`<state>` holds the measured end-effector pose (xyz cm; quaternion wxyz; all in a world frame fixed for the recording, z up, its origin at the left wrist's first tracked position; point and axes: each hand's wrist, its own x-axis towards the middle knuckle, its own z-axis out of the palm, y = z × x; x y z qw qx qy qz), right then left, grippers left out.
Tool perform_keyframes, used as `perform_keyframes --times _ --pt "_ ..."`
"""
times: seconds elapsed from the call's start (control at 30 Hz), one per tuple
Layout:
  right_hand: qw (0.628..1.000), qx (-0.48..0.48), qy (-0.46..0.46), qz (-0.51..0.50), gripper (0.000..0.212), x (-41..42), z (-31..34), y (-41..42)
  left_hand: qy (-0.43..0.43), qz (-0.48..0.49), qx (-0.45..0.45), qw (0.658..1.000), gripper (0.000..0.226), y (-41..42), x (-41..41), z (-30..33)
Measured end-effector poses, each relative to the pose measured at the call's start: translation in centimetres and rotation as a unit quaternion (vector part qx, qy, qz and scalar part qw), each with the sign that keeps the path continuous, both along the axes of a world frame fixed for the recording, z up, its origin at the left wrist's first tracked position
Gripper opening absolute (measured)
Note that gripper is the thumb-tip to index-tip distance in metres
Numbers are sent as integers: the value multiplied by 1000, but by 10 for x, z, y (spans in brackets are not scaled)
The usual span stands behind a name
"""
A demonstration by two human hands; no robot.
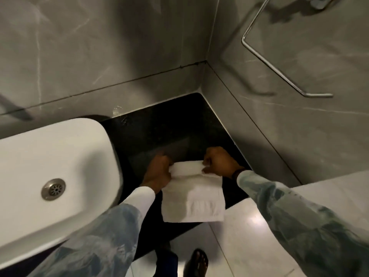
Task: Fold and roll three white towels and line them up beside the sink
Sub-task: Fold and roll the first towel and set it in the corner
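Head view: 1 folded white cotton towel (193,198) on the black stone desk (175,128), right of the white ceramic sink (60,154).
Left hand (158,169) and right hand (220,163) pinch its far corners, fingers closed on cloth; the long axis runs toward the person, near end overhanging the edge.

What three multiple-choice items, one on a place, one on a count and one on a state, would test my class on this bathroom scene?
1. Where does the white towel lie?
A. Inside the sink
B. On the black counter, right of the sink
C. Over the wall rail

2. How many towels are in view?
A. One
B. Two
C. Three

3. How is the towel held?
A. By one hand only
B. By neither hand
C. By both hands at its far edge

Key: 1 B, it lies on the black counter beside the sink. 2 A, only one shows. 3 C, the left hand and the right hand pinch its far corners.
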<state>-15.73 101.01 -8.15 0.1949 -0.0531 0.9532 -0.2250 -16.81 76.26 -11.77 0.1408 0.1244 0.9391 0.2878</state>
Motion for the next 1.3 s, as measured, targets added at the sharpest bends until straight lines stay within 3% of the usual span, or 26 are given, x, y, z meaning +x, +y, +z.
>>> perform_keyframes --times 0.1,0.23,0.33,0.4,0.53,0.63,0.7,0.8,0.93,1.0,1.13,1.3 --pt "990 -78 -95 -66 23 1 16 9 49 56 5 997 39 5 34 -1" --pt "994 -53 -75 -52 40 15 14 6 79 44 -17 996 28 9 60 7" --pt "997 -36 -33 -52 42 31 5 -2 36 -6 -52 998 34 0 50 20" --pt "999 -26 -5 -36 40 43 -1 -6 -37 1 -61 997 39 -10 38 23" --pt "999 12 45 13 38 62 -2 -11 -99 -8 -92 991 48 -20 28 17" --pt "999 22 42 24 38 72 -1 -14 -94 9 -93 991 45 -12 32 23" --pt "1000 4 -9 11 38 73 5 -15 -102 19 -98 990 44 -9 40 25" --pt "997 -24 -79 -1 35 64 17 -11 -36 1 -132 991 36 -8 61 28" --pt "999 -10 -42 -20 47 65 19 -14 70 -6 -137 988 30 -7 96 28" --pt "999 -4 -33 -32 41 75 19 -20 83 -32 -138 986 35 -10 105 29" --pt "1000 15 2 -25 29 93 14 -23 -28 -53 -123 991 43 -20 99 37" --pt "1000 13 20 -10 43 95 14 -21 -123 -25 -104 987 40 -23 88 32"
